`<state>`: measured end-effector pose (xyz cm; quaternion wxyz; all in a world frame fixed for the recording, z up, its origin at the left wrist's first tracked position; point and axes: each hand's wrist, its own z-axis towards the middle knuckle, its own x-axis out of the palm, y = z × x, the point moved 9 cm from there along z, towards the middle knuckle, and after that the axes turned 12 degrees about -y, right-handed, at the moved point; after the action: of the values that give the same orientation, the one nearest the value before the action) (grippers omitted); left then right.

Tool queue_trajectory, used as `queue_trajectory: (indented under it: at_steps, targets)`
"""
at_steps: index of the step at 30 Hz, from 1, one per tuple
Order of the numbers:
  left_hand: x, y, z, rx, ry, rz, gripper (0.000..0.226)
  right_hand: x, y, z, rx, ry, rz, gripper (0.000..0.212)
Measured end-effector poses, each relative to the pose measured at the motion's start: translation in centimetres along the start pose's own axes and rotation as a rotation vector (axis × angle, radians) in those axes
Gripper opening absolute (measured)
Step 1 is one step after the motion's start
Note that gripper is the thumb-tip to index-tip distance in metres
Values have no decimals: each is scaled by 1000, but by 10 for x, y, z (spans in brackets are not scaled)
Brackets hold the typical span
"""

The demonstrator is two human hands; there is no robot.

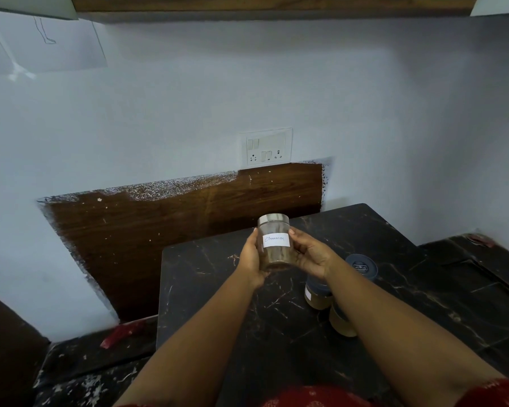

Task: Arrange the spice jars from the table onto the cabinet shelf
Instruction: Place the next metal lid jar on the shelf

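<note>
Item held: one clear spice jar with a silver lid, upright, brown contents in its lower part, white handwritten label reading roughly "Cinnamon" turned toward the camera. It is raised above the black marble table, clear of the surface, in front of the dark wood wall panel. Left hand: curled round the jar's left side, palm cupping it low. Right hand: curled round the jar's right side, fingertips reaching near the label edge. Both hands grip the same jar between them. On the table, under and beside the right forearm: two jars of tan powder, the nearer-to-wall jar with a dark lid and a white label edge, the second tan jar largely hidden by the arm; beside them a container with a dark round lid. Wall fittings: white switch and socket plate above the wood panel. A wooden shelf edge runs along the top of the view.
</note>
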<state>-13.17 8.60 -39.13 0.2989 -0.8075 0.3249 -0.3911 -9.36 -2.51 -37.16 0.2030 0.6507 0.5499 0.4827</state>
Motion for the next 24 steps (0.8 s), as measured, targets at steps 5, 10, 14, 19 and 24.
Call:
queue_trajectory:
  at_steps: [5, 10, 14, 19, 24]
  targets:
    - [2, -1, 0, -9, 17, -37, 52, 2, 5, -4, -17, -8, -2, 33]
    - [5, -2, -2, -16, 17, -29, 51, 2, 8, -7, -10, -1, 9, 33]
    - [9, -3, -1, -22, 29, -40, 51, 0, 9, -7, -4, -5, 15, 26]
    - [10, -5, 0, -15, 15, -45, 47, -5, 8, -2, 9, -18, 20, 23]
    - [11, -5, 1, -26, 11, -56, 48, -10, 9, 2, 9, -36, 1, 27]
